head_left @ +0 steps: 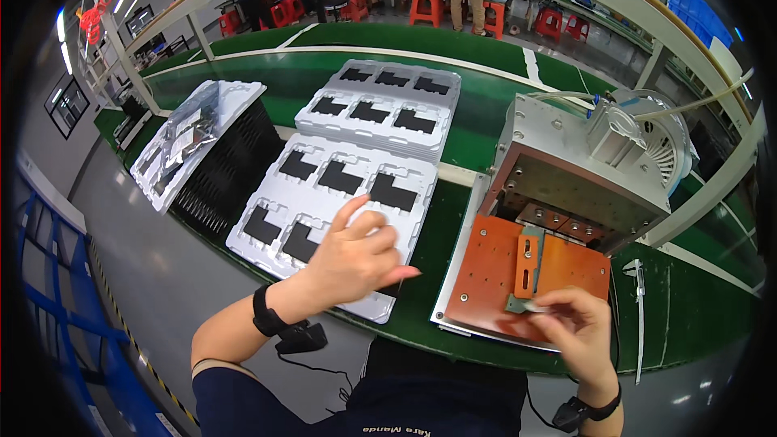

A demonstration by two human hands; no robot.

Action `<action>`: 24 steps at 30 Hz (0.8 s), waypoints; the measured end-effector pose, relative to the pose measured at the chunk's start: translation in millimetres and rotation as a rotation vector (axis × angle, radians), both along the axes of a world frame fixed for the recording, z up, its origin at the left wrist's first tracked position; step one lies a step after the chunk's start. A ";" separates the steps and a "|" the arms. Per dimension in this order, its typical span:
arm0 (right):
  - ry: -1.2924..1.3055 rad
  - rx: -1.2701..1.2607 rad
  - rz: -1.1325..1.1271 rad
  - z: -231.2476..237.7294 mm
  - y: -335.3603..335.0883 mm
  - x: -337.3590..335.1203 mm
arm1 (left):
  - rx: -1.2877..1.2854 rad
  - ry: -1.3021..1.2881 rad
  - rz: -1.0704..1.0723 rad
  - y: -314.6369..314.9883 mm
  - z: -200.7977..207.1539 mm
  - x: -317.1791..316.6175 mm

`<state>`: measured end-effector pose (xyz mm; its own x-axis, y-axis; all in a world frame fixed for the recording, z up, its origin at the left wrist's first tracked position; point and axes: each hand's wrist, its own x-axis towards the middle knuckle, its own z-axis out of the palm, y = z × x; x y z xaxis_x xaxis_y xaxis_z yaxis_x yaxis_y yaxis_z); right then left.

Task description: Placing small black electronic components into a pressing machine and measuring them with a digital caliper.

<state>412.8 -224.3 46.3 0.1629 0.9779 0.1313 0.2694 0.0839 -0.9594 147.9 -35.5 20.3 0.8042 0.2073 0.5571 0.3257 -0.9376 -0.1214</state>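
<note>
My left hand point(356, 252) hovers over the near white plastic tray point(257, 252), thumb and index finger apart, with nothing visible between them. Flat black L-shaped pieces point(394, 193) lie in the tray's recesses, and my hand hides part of the lower row. My right hand point(576, 325) is at the front of an orange fixture plate point(486, 275), fingertips pinched by a small greenish-grey part point(515, 303). Something small and pale shows at those fingertips, too small to name. An orange slotted block point(526, 267) stands on the plate just beyond.
A metal press point(579, 154) rises behind the orange plate. Another stack of white trays point(380, 131) with black pieces stands farther back. At left, a tray stack point(235, 170) carries a clear bag point(194, 133). A caliper point(639, 316) lies right of the fixture on the green bench.
</note>
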 end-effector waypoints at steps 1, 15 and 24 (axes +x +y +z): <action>0.112 -0.062 0.045 1.3 8.9 -14.6 | 0.003 -0.043 -0.030 -10.8 8.1 9.2; 0.150 -0.085 -0.216 10.6 -4.2 -7.2 | -0.035 -0.311 0.187 35.9 5.1 -51.2; 0.236 -0.272 -0.402 0.1 -38.2 68.9 | -0.173 0.113 0.374 96.4 -56.1 -138.0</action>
